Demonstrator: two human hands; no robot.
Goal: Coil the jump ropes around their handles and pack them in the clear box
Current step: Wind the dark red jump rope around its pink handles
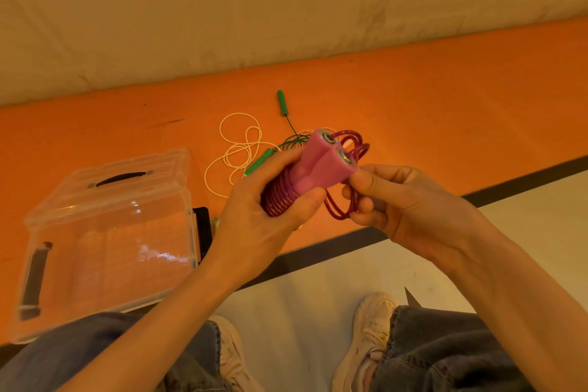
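Note:
My left hand (pixel 254 219) grips two pink jump-rope handles (pixel 321 162) held side by side, with dark pink rope (pixel 280 197) coiled in tight turns round their lower half. My right hand (pixel 391 200) pinches the loose loops of that same rope (pixel 342 212) just right of the handles. More loops stick out beyond the handle tops. A green-handled rope (pixel 281 102) and a thin white cord (pixel 238 149) lie tangled on the orange mat behind. The clear box (pixel 105 232) stands open at the left, its lid tipped back.
The orange mat (pixel 445 105) has a dark front edge running diagonally. A pale wall rises behind it. My knees in jeans and pale shoes (pixel 369 337) are on the light floor below. A black object (pixel 203 229) sits beside the box.

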